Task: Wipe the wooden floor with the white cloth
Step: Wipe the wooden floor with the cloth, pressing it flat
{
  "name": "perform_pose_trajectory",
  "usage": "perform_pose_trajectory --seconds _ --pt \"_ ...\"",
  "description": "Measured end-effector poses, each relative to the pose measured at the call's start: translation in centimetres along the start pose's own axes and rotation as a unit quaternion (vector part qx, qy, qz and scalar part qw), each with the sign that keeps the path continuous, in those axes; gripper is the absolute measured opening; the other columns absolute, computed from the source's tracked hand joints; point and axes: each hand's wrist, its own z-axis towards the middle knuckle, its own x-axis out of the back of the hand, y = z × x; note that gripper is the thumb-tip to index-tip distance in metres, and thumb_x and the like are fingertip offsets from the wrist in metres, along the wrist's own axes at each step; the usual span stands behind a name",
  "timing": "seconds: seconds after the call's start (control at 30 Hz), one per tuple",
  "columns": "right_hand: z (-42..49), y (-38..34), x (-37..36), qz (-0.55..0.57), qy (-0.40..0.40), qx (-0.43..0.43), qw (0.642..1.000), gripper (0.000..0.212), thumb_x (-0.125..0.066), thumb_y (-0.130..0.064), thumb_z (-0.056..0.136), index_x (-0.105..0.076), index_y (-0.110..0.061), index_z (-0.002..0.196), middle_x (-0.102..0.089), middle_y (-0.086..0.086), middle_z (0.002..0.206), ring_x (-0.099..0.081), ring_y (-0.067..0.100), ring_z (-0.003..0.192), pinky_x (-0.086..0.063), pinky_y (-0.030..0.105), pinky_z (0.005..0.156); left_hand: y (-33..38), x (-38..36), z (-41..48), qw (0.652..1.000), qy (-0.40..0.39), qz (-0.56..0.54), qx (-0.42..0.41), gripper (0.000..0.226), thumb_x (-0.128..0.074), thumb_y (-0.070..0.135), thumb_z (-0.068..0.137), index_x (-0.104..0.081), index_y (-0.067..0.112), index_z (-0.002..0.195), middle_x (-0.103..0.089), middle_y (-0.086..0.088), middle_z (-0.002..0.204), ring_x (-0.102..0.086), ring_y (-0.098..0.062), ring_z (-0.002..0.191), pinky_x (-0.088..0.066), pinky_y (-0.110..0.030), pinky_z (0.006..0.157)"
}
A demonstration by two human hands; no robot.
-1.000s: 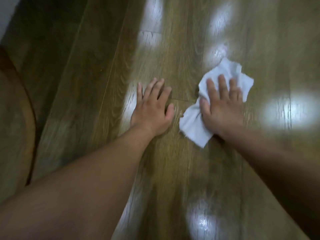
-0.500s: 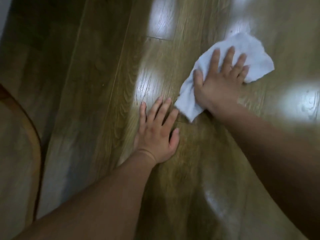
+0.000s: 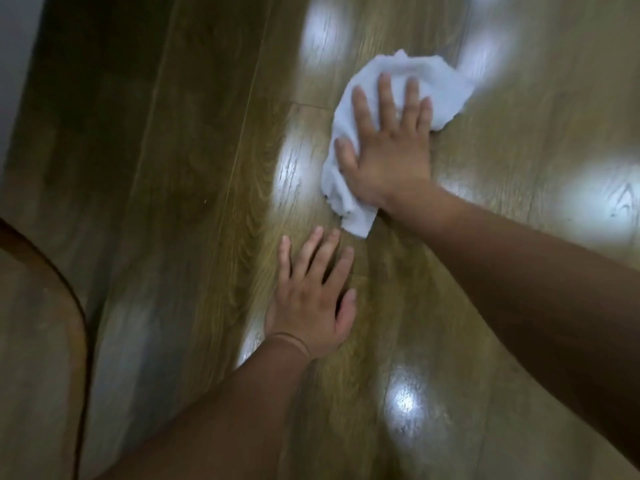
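Head view, near to far. The left forearm enters from 7 o'clock; the left hand (image 3: 311,299) lies palm-down on the wooden floor (image 3: 207,202), fingers straight and slightly spread, pointing toward 12 o'clock, holding nothing. The right arm enters from 4 o'clock and reaches past the left hand toward 11 o'clock. The right hand (image 3: 388,147) lies flat on the white cloth (image 3: 440,77), fingers extended and pressing it to the boards rather than curling round it. The cloth is bunched on the floor at 1 o'clock from the left hand; its near corner ends just beside the left fingertips, and its far edge shows beyond the right fingertips. A rounded brown edge (image 3: 74,306) sits at 8 o'clock.
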Motion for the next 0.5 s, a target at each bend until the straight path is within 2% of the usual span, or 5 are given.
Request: perform_pose_trajectory --seconds 0.17,0.27,0.37,0.4,0.5 --pt "-12.7 4.6 -1.0 -0.021 -0.006 0.108 0.994 0.065 -0.032 -0.051 0.101 -0.025 -0.018 0.157 -0.016 0.016 0.164 -0.008 0.042 0.151 -0.013 0.058 0.121 0.1 0.4 0.2 1.000 -0.013 0.005 0.010 0.054 -0.048 0.036 0.088 -0.046 0.012 0.136 -0.045 -0.016 0.150 -0.030 -0.035 0.144 -0.013 -0.067 0.117" --pt "-17.1 11.2 0.2 -0.062 -0.019 0.018 0.998 0.065 -0.038 -0.047 0.102 -0.022 -0.015 0.156 -0.018 0.026 0.160 -0.009 0.049 0.148 -0.015 0.065 0.117 0.2 0.3 0.1 0.999 -0.043 0.002 0.012 0.056 -0.044 0.039 0.090 -0.043 0.013 0.140 -0.040 -0.014 0.154 -0.027 -0.034 0.147 -0.012 -0.066 0.118" --pt "-14.5 9.1 0.5 -0.018 -0.042 -0.131 0.990 0.072 -0.015 -0.057 0.097 -0.005 -0.021 0.159 0.003 0.016 0.166 0.008 0.045 0.150 0.000 0.059 0.121 0.2 0.5 0.2 0.999 -0.044 0.017 0.017 0.056 -0.045 0.039 0.090 -0.045 0.013 0.140 -0.040 -0.014 0.153 -0.028 -0.035 0.146 -0.011 -0.066 0.118" --pt "-12.8 6.4 0.2 -0.010 -0.028 -0.115 0.993 0.071 -0.013 -0.056 0.097 -0.005 -0.021 0.159 0.004 0.013 0.166 0.009 0.044 0.150 0.002 0.058 0.121 0.3 0.5 0.2 0.999 -0.044 0.010 0.016 0.056 -0.046 0.039 0.089 -0.047 0.012 0.139 -0.042 -0.015 0.152 -0.029 -0.035 0.146 -0.012 -0.066 0.118" --pt "-6.8 -2.6 -1.3 0.007 -0.006 0.083 0.997 0.065 -0.022 -0.052 0.098 -0.018 -0.027 0.158 -0.009 0.007 0.166 0.003 0.041 0.151 0.002 0.055 0.122 0.2 0.2 0.1 0.999 -0.012 -0.012 0.043 0.057 -0.051 0.036 0.084 -0.052 -0.001 0.127 -0.051 -0.025 0.138 -0.037 -0.040 0.138 -0.016 -0.063 0.119"
